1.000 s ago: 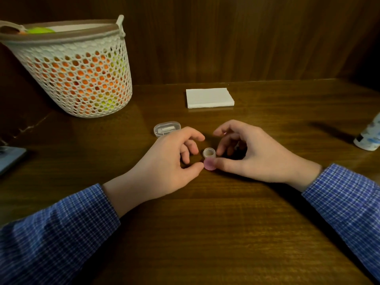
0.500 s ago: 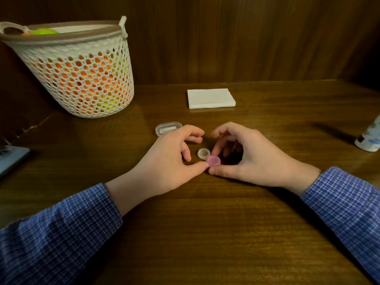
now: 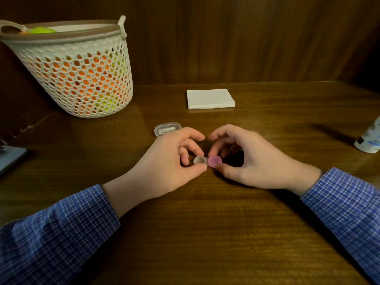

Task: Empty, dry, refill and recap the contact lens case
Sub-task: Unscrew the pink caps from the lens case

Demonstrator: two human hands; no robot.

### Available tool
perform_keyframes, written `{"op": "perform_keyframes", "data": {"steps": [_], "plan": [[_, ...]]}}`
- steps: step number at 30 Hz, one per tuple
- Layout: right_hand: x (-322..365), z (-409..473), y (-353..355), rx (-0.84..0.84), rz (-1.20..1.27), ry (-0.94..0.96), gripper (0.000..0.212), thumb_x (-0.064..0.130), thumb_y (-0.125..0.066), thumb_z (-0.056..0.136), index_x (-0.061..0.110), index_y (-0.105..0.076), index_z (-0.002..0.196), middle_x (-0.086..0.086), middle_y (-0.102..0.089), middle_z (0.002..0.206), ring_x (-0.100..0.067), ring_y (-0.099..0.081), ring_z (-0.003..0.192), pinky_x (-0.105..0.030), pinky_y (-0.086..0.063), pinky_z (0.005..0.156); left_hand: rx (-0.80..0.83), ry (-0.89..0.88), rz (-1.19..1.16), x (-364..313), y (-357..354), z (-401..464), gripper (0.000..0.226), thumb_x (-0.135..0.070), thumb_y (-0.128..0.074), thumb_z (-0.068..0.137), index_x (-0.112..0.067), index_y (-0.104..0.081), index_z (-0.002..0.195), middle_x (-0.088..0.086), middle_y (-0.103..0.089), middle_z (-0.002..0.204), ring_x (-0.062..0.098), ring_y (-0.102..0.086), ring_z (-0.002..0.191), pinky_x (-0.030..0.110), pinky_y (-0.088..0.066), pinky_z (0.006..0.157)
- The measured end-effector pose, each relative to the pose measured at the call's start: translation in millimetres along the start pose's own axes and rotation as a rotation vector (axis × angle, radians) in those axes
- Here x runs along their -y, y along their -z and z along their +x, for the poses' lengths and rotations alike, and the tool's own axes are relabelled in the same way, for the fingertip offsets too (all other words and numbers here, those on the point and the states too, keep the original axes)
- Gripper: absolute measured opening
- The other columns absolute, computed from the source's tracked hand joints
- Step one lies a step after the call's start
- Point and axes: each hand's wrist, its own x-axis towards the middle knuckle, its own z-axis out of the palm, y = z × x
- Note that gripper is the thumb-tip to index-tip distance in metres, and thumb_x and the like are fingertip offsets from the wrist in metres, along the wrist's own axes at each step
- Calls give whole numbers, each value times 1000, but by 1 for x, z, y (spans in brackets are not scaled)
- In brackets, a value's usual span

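Observation:
A small contact lens case (image 3: 199, 160) lies on the wooden table between my hands. Its left well is uncapped and looks up at me. A pink cap (image 3: 215, 161) sits on its right well. My left hand (image 3: 168, 161) pinches the case's left end between thumb and curled fingers. My right hand (image 3: 248, 159) grips the pink cap with thumb and fingertips. A folded white tissue (image 3: 210, 98) lies further back in the middle. The solution bottle (image 3: 370, 140) stands at the right edge, partly cut off.
A small clear plastic box (image 3: 167, 129) lies just behind my left hand. A white mesh basket (image 3: 82, 75) with orange and yellow contents stands at the back left. A grey flat object (image 3: 10, 159) shows at the left edge. A wooden wall closes the back.
The case has turned flat so both wells lie side by side. The pink cap went from my thumb's tip onto the right well. Both hands shifted slightly.

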Motion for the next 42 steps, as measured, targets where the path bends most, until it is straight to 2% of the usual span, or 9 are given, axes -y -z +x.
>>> {"op": "perform_keyframes", "data": {"steps": [5,8,10,14,18,26,30,34,42], "plan": [[2,0,2,-14,-14,0,53,30,-81,86,27,-56,133,19,-72,103,1,-67,101,-15,-54,86,1,0,-15,-1,1,0,56,-26,-85,81,-33,-59,130,-23,-74,99,9,-67,74,16,-55,65],[7,1,2,-29,-134,-28,43,57,-73,81,31,-69,115,18,-71,96,0,-67,96,-17,-55,85,-8,15,-27,-1,2,0,53,-26,-86,80,-31,-62,127,-22,-75,95,6,-67,73,16,-54,64],[10,2,1,-25,-172,-43,42,65,-66,78,32,-75,101,17,-72,89,0,-67,89,-17,-55,82,-7,29,-39,-1,2,1,52,-26,-87,79,-31,-64,126,-22,-76,94,6,-68,72,15,-53,63],[9,3,-2,-16,-153,-35,31,57,-69,80,30,-78,94,14,-72,80,-1,-66,80,-10,-48,68,5,52,-68,-2,3,3,45,-22,-88,79,-30,-68,118,-23,-76,92,11,-72,75,18,-58,64],[9,4,-2,-11,-113,-2,27,52,-70,82,28,-78,92,12,-74,82,-4,-67,80,-14,-51,68,20,55,-84,-4,3,2,34,-20,-88,79,-30,-72,108,-23,-75,93,12,-74,79,20,-61,69],[7,5,2,48,-63,37,23,45,-72,82,27,-78,95,16,-73,87,-5,-69,84,-21,-56,73,20,12,-73,0,3,3,33,-19,-87,79,-23,-74,108,-12,-76,90,11,-74,82,23,-62,71],[7,5,2,51,-92,39,25,48,-70,83,28,-76,97,17,-71,88,-6,-68,84,-25,-56,72,33,-17,-47,0,5,4,34,-20,-87,79,-21,-73,110,-12,-76,90,6,-74,83,21,-61,71],[7,1,-1,-42,-124,49,38,52,-72,81,27,-72,110,18,-68,93,-3,-66,85,-17,-53,69,20,-22,-67,0,4,3,36,-18,-88,78,-19,-73,110,-10,-77,92,7,-75,84,26,-63,75],[8,1,2,-9,27,-7,46,31,-82,81,24,-64,123,15,-74,97,-3,-72,91,-24,-59,85,25,-7,-100,0,4,4,35,-16,-88,79,-19,-73,110,-12,-77,90,14,-75,79,24,-62,68]]}}
